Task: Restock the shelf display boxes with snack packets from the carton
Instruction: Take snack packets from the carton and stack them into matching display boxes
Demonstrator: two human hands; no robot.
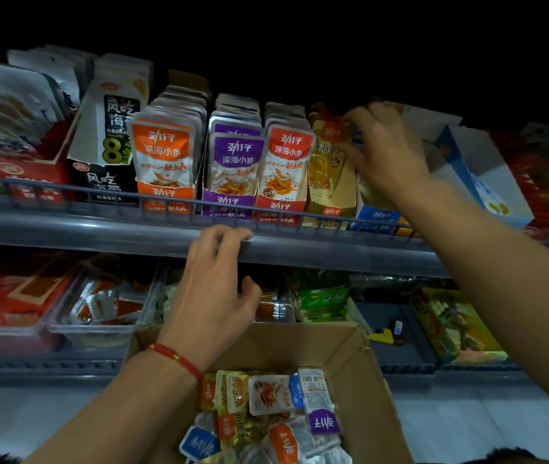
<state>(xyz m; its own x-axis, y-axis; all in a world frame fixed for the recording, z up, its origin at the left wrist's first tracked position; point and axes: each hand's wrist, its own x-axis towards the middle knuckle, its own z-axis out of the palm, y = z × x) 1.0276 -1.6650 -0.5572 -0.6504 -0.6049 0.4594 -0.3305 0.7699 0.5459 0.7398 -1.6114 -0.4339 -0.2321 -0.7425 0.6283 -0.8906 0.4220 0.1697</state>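
Observation:
On the upper shelf stand display boxes of snack packets: orange [165,155], purple [234,162], red [284,162], gold [328,169] and a blue box [378,216]. My right hand [386,149] is raised between the gold and blue boxes, its fingers curled on the gold packets there. My left hand [214,289] rests against the grey shelf rail [99,226] with loosely bent fingers and holds nothing. Below, an open cardboard carton [360,370] holds several mixed snack packets [266,413].
Left of the orange box are a black seaweed box [104,182] and a red box [32,182]. A light blue open box [487,175] stands at the right. The lower shelf holds clear plastic bins [99,316], green packets [325,296] and a colourful tray [457,326].

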